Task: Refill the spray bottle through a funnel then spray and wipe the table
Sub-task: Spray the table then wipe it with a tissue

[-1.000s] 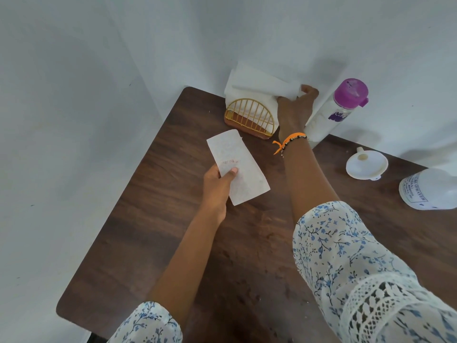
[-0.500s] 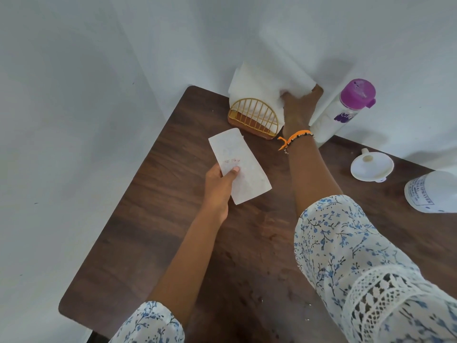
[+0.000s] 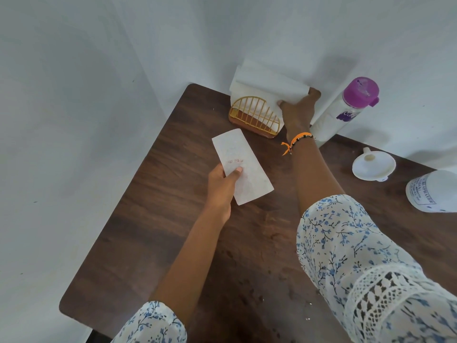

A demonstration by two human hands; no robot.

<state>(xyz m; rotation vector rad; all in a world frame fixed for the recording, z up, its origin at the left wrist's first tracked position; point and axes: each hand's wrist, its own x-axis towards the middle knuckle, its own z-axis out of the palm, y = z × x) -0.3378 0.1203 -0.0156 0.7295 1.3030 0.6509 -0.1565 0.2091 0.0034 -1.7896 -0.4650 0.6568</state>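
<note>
Dark wooden table (image 3: 153, 219) set in a white wall corner. Just left of the right hand (image 3: 298, 112) stands a gold wire napkin holder (image 3: 254, 117) with a stack of white napkins (image 3: 262, 82) rising from it. Immediately right of that hand, a white bottle with a purple cap (image 3: 346, 107) leans against the wall. Further right and nearer the person, a white funnel (image 3: 373, 165) sits wide end up, and beyond it a white labelled spray bottle (image 3: 432, 191) shows at the frame edge, its top out of view.

The right hand is closed on the right edge of the napkins, fingers behind the stack, thumb in front. An orange bracelet (image 3: 299, 139) circles its wrist.

The left hand (image 3: 222, 186) pinches a folded napkin (image 3: 241, 165) between thumb and fingers at its near left edge; whether the sheet touches the table cannot be told. It lies just in front of the holder.
</note>
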